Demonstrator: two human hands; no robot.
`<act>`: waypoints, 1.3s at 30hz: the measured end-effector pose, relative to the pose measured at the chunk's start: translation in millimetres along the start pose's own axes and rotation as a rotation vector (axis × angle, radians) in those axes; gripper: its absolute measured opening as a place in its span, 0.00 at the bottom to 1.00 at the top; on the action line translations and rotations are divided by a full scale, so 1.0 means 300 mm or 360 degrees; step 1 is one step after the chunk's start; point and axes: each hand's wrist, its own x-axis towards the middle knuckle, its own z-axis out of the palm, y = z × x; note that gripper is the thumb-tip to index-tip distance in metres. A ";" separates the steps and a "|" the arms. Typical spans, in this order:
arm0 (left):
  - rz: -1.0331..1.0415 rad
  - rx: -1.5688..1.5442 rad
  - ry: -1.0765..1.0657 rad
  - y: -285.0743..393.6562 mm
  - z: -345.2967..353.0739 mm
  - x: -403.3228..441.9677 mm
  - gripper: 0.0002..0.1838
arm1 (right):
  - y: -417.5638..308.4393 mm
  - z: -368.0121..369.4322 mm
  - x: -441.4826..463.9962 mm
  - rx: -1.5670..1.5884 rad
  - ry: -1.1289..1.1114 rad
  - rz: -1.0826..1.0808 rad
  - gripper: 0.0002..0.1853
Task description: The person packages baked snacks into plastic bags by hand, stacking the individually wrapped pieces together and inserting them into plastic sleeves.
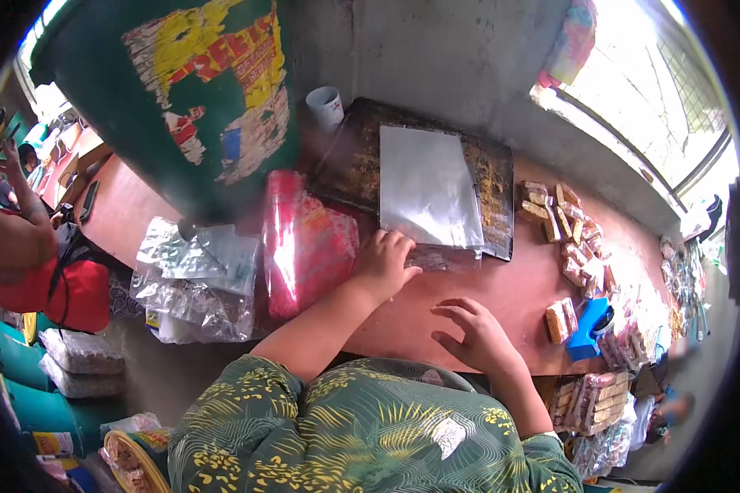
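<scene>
My left hand (386, 263) lies at the near edge of a stack of clear plastic sheets or bags (430, 187), fingers bent and slightly apart. The stack rests on a dark tray (349, 156) with brown crumbs. Over the reddish table (403, 324), my right hand (471, 330) hovers with fingers spread and nothing in it. A roll of red and clear plastic (284, 246) is left of my left hand. Wrapped brown bars (561, 320) and a blue tape dispenser (589, 329) sit to the right of my right hand.
A large green container (173, 99) stands at the back left, beside a white cup (326, 107). Plastic bags (193, 279) lie at the left table edge. More wrapped bars (575, 234) are heaped at right. Another person in red (25, 263) is at far left.
</scene>
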 end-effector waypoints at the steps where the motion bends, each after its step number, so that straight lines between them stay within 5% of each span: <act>1: -0.0130 -0.0079 -0.0057 -0.008 0.005 0.009 0.15 | 0.011 0.002 -0.005 -0.0023 -0.0038 0.0026 0.22; 5: -0.0230 -0.0138 -0.0158 -0.030 0.012 0.024 0.05 | 0.047 0.002 0.022 -0.0032 -0.0192 0.0020 0.21; 12: -0.0300 -0.0656 0.0093 -0.068 0.032 0.030 0.07 | 0.078 0.045 0.205 0.0046 -0.0168 -0.0352 0.20; 14: -0.0061 -0.0291 -0.0024 -0.042 -0.010 0.035 0.13 | 0.086 0.043 0.255 0.0107 -0.0222 -0.0352 0.19; 18: -0.0185 0.0005 -0.0030 -0.034 0.014 0.027 0.21 | 0.092 0.062 0.246 0.0111 -0.0286 -0.0281 0.19; 25: -0.0362 -0.0404 -0.0099 -0.033 -0.035 0.065 0.06 | 0.086 0.087 0.219 0.0084 -0.0564 -0.0288 0.20; 29: -0.0319 -0.0597 0.0066 -0.067 -0.016 0.038 0.06 | 0.129 0.103 0.267 0.0025 -0.0236 -0.0502 0.19; 33: -0.0416 -0.0708 0.0146 -0.064 -0.027 0.025 0.06 | 0.246 0.138 0.341 -0.0858 0.0483 -0.0324 0.15; 36: -0.0256 -0.0570 0.0054 -0.046 -0.068 0.034 0.06 | 0.368 0.186 0.418 -0.0607 0.0675 -0.0119 0.10; 39: -0.0208 -0.0711 0.0070 -0.039 -0.061 0.037 0.09 | 0.280 0.074 0.386 -0.0533 0.0413 -0.0037 0.03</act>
